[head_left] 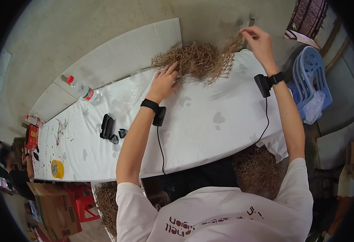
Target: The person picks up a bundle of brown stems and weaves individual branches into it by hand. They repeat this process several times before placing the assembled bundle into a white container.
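A heap of dry brown twigs [197,56] lies at the far edge of the white-covered table [201,121]. My left hand [163,84] rests at the heap's near left side, fingers stretched out and touching the twigs. My right hand [258,40] is raised at the heap's right, thumb and fingers pinched on the tip of a branching twig [227,56]. That twig hangs down at a slant against the heap's right side; where it ends among the others I cannot tell. Each wrist wears a black strap with a small box and cable.
On the table's left are a red-capped bottle [80,88], a black case [107,126], yellow tape [57,168] and a small twig [60,130]. Blue stools [310,80] stand at right. More twigs [259,169] lie below the near edge. A person [19,173] sits far left by a cardboard box [54,209].
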Tool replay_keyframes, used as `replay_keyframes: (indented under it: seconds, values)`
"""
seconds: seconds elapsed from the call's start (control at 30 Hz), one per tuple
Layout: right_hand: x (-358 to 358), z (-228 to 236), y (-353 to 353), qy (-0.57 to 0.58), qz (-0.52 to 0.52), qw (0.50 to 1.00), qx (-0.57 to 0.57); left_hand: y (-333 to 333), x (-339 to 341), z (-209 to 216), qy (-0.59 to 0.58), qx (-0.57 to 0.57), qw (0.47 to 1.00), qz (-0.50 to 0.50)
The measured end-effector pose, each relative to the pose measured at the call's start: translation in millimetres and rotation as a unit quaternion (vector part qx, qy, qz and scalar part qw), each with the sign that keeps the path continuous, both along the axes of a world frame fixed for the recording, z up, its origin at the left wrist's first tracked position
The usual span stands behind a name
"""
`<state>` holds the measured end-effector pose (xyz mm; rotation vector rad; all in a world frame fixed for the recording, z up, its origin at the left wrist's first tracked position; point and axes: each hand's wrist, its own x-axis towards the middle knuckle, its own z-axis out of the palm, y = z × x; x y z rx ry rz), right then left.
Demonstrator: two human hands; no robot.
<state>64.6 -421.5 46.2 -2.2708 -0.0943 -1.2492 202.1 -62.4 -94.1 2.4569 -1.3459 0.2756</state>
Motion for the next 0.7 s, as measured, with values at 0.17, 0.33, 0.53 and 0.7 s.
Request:
replay_keyframes:
  seconds: [0.17,0.33,0.53,0.7]
  values:
    - [-0.1,32.9,-9.0,-0.066,-0.023,0.997,0.039,6.4,1.3,6.8,0.004,-0.015,1.0,0.027]
    - [-7.1,36.4,8.9,0.036,0.165,0.975,0.147,-18.6,-39.6,54.2,0.001,-0.195,0.98,-0.036]
    - [-29.1,23.5,51.1,0.133,0.495,0.776,0.366,-46.5,-91.4,86.4,0.5,-0.412,0.754,-0.107]
    - [-47.3,-4.2,88.2,0.156,0.536,0.679,0.477,-39.7,-124.5,80.5,0.635,-0.403,0.608,-0.253]
